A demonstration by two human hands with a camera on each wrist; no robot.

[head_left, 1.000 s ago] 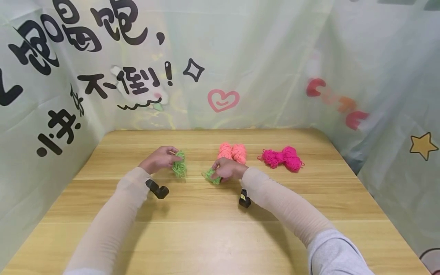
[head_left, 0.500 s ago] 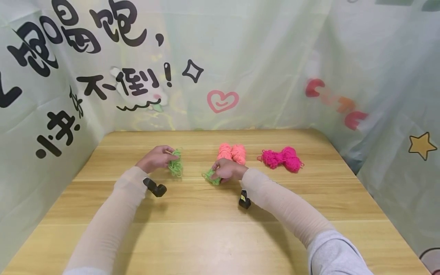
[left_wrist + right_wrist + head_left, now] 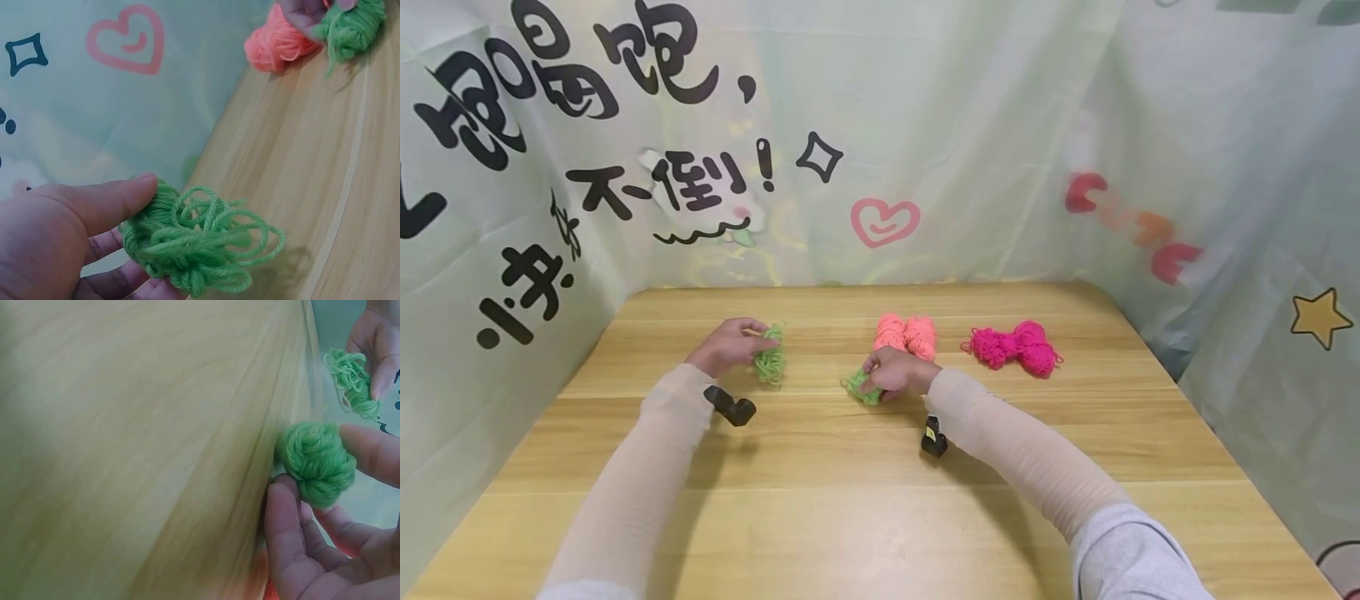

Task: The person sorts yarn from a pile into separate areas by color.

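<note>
A bundle of green yarn [image 3: 187, 240] with loose loops hangs in my left hand [image 3: 724, 347], pinched between thumb and fingers; it looks lifted off the wooden tabletop, its shadow beside it in the left wrist view. My right hand [image 3: 901, 372] grips a second, tighter wound green yarn skein [image 3: 317, 464] low at the table, thumb on one side and fingers on the other. In the head view that hand partly covers this skein. Just behind the right hand lies a pair of coral yarn bundles [image 3: 921, 335], partly hidden by it.
To the right lies a magenta yarn skein [image 3: 1017, 347], pinched in the middle. Printed fabric [image 3: 985, 150] encloses the wooden table [image 3: 865, 517] at the back and sides. A black wrist camera [image 3: 730, 407] sits at the left wrist, another black camera [image 3: 933, 437] at the right.
My left hand has drawn the looped green yarn leftward, widening the gap to the other green skein. The right hand has stayed in place, still holding its skein.
</note>
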